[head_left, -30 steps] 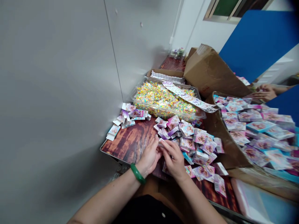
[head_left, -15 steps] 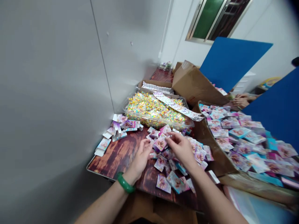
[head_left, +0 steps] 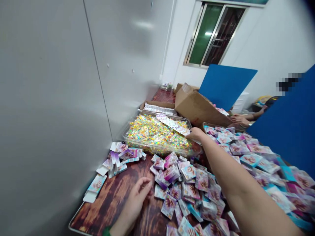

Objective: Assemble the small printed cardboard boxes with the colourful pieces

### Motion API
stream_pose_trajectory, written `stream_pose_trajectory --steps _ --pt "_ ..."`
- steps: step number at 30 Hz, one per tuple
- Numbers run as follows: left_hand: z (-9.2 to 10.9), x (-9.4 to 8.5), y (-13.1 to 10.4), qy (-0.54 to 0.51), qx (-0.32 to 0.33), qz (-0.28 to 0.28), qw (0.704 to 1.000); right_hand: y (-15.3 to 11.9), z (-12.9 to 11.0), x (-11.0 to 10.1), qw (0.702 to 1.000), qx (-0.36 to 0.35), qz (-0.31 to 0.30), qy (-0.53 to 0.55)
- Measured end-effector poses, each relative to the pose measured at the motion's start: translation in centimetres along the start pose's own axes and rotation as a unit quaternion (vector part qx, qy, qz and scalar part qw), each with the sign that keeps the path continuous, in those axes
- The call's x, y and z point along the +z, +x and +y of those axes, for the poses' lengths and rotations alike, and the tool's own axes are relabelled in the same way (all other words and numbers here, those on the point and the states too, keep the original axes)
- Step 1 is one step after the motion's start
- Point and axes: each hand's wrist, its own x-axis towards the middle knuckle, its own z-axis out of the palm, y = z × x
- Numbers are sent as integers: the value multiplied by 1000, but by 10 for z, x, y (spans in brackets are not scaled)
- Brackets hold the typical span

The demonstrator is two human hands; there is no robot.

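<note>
My right hand reaches over the clear tray and is closed on the near end of a long printed paper strip. The strip lies across many small clear packets of coloured pieces. My left hand hovers low over the table with loosely curled fingers and thumb apart, holding nothing. A green bangle shows at its wrist. Just right of it spreads a pile of small printed boxes in pink, purple and blue.
More small cartons, some with open flaps, lie against the grey wall panel. A large box of filled-looking cartons stands at right. Behind are a brown cardboard box, blue boards and another person's hands.
My right hand has left the box pile and moved up and away to the strip. My left hand has drawn back toward me. The view has tilted upward.
</note>
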Motion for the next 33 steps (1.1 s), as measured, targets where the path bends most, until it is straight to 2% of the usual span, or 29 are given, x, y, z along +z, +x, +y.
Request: stream_pose_trajectory --steps 3,6,8,10,13,14,16,18,20,23,26,28,30,31,32,33 --pt "4 -2 5 1 5 7 1000 6 -1 -9 1000 -7 3 -7" --pt "15 5 10 2 21 -6 1000 -6 -7 -31 999 -12 35 -7" --pt "26 18 15 -18 28 -13 999 -32 -16 -46 998 -16 65 -5" --pt "40 37 19 -71 37 -16 997 -75 -29 -50 995 -28 99 0" --pt "59 66 21 -175 52 -65 981 -162 -49 -30 967 -98 230 43" --pt "63 73 20 -193 66 -80 976 -190 -54 -18 955 -134 255 67" --pt "67 82 15 -209 92 -83 970 -238 -58 8 940 -188 259 113" --pt "65 83 5 -190 100 -77 974 -268 -55 25 928 -212 268 147" --pt "61 79 -10 -139 104 -87 981 -281 -50 28 913 -240 273 183" --pt "60 70 -34 -13 137 -135 981 -284 -44 16 893 -305 239 227" --pt "65 60 -55 155 195 -151 957 -285 -44 4 879 -334 169 296" --pt "71 52 -64 244 248 -95 933 -286 -44 0 874 -298 129 360" --pt "77 42 -68 276 296 -25 914 -284 -42 0 867 -248 80 425" --pt "79 37 -68 284 308 -16 908 -281 -39 0 859 -228 48 455" --pt "80 32 -67 296 306 -34 904 -278 -37 2 850 -215 12 481" --pt "80 28 -65 312 286 -77 903 -274 -34 3 842 -208 -17 497"
